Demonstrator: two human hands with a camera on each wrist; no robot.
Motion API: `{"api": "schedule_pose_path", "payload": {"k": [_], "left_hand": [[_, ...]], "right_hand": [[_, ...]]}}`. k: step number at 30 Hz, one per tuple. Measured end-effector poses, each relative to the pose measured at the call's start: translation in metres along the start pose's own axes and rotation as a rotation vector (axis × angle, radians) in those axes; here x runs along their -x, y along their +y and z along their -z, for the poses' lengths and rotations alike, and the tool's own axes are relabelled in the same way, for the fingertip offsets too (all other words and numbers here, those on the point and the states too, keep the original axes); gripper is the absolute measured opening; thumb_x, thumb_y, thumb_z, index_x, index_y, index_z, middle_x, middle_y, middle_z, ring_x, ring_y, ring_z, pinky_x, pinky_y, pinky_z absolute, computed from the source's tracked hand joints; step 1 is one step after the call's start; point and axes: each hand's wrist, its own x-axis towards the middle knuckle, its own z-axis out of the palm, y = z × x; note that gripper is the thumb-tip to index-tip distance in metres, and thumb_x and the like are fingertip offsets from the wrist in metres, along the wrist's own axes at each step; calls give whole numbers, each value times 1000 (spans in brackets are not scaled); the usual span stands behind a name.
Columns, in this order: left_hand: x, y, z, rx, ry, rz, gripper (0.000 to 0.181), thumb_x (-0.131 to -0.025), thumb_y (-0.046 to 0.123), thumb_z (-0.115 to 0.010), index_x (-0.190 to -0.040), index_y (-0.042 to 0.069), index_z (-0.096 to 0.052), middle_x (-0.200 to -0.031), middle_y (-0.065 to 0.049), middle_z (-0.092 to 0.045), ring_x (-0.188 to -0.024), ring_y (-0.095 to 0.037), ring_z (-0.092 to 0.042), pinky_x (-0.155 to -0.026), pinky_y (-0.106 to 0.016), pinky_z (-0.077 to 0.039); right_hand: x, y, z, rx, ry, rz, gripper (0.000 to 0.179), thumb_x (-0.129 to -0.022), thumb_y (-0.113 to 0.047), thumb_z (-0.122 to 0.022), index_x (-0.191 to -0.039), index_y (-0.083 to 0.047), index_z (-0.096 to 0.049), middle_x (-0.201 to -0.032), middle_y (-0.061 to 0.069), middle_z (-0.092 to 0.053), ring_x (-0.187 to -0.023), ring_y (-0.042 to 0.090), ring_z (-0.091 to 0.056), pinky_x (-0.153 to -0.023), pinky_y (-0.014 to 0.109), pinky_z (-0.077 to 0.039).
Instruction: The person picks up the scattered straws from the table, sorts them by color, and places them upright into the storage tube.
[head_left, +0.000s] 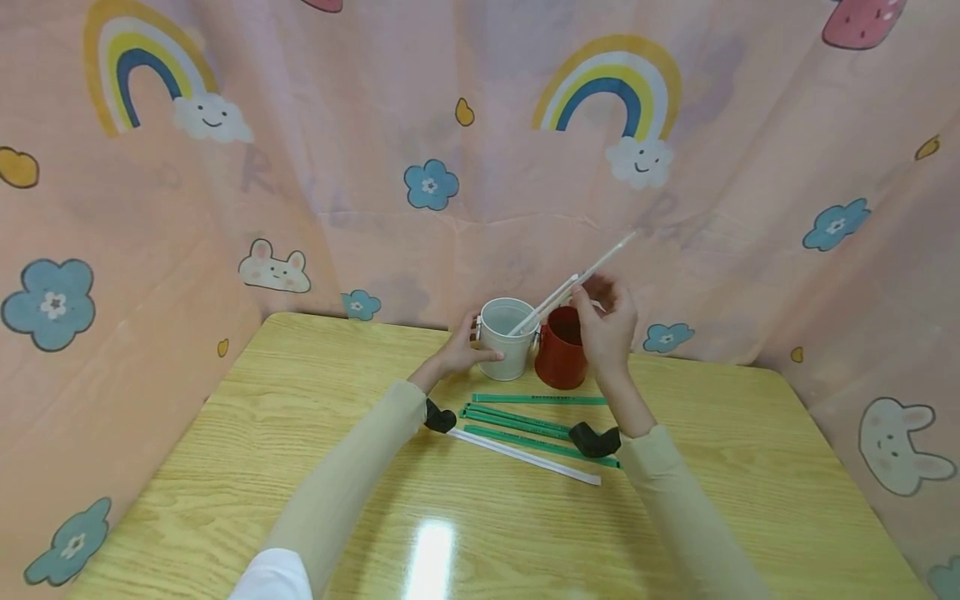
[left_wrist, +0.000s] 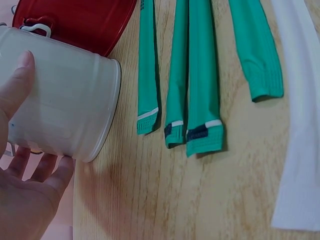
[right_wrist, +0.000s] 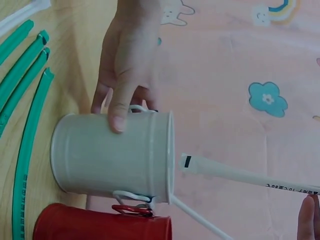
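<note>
My left hand (head_left: 459, 352) grips the side of a small white metal bucket (head_left: 506, 354), thumb on its front wall and fingers on the side away from the red bucket. Above and to the right, my right hand (head_left: 609, 329) pinches a slim white wrapped straw (right_wrist: 235, 172) with small dark print. Its lower end points at the bucket's mouth. Another white straw (right_wrist: 200, 216) leans out over the bucket's rim. A red bucket (head_left: 560, 362) stands right beside the white one, its handle mount close to the white one's.
Several green wrapped straws (head_left: 540, 399) lie side by side on the wooden table (head_left: 300, 400), in front of the buckets. Nearer me lies a white wrapped straw (head_left: 525, 457). A pink patterned curtain (head_left: 480, 242) hangs right behind the table's back edge.
</note>
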Motion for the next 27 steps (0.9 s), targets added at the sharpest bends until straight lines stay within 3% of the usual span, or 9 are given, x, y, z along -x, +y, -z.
{"api": "schedule_pose_path", "payload": {"k": [3, 7, 16, 21, 27], "left_hand": [[0, 0, 0, 7, -6, 0, 85, -83, 5, -73, -148, 7, -18, -149, -19, -30, -135, -39, -35, -112, -52, -32], [1, 1, -1, 14, -9, 11, 85, -83, 6, -73, -148, 8, -18, -149, -18, -29, -136, -38, -35, -112, -53, -33], [1, 2, 0, 15, -7, 7, 84, -84, 5, -73, -148, 8, -18, -149, -18, -30, -135, -38, -35, -112, -52, -32], [1, 2, 0, 19, -14, 7, 84, -84, 4, -73, -148, 8, -18, -149, -18, -29, -136, -38, -35, -112, -52, -32], [2, 3, 0, 7, -15, 5, 85, -84, 4, -72, -148, 8, -16, -149, -18, -29, -135, -38, -35, -112, -53, -32]], "right_hand": [[2, 0, -1, -13, 9, -12, 24, -89, 0, -63, -108, 12, -56, -88, -4, -59, -77, 5, -59, -70, 12, -53], [2, 16, -1, 14, 4, -34, 24, -90, -5, -63, -110, 9, -58, -91, 0, -60, -78, 6, -60, -71, 13, -53], [5, 42, -4, 49, -71, -71, 27, -92, -7, -62, -113, 9, -57, -93, 0, -60, -78, 1, -62, -70, 16, -56], [11, 35, -5, 54, -121, -129, 29, -94, -6, -59, -117, 11, -55, -100, 16, -62, -78, -1, -62, -73, 21, -57], [18, 19, -7, 115, -146, -166, 30, -96, -6, -55, -121, 12, -53, -110, 28, -61, -92, 28, -64, -68, 12, -54]]}}
